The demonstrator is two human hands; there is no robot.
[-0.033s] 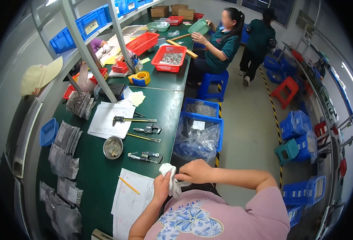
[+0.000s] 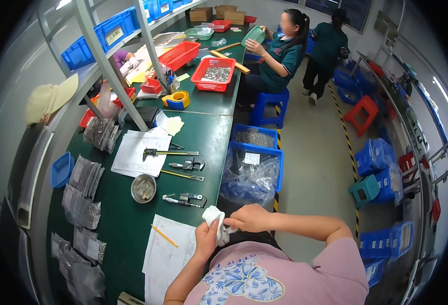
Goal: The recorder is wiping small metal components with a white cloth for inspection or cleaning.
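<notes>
In front of my body, beside the table edge, both hands work at a crumpled white cloth (image 2: 213, 215). My left hand (image 2: 206, 238) is closed around its left side, thumb uppermost. My right hand (image 2: 252, 218) is curled with its fingertips against the right side, pinching the fabric. Whether something lies inside the folds is hidden. Printed sheets (image 2: 170, 249) with a yellow pencil (image 2: 164, 235) lie left of my hands. Just beyond are a micrometer (image 2: 185, 200), a second micrometer (image 2: 188, 163), a caliper (image 2: 170, 152) and a round metal bowl (image 2: 144, 188) holding small parts.
Bagged parts (image 2: 82, 206) line the left of the green table (image 2: 127, 223). Blue crates (image 2: 280, 170) stand on the floor beyond my right hand. A seated co-worker (image 2: 280, 58) holds a green basket (image 2: 255, 35); another person (image 2: 328, 53) stands in the aisle.
My hands and the cloth have shifted very slightly. The co-worker's green basket is tilted a little differently, and the person in the aisle has moved slightly.
</notes>
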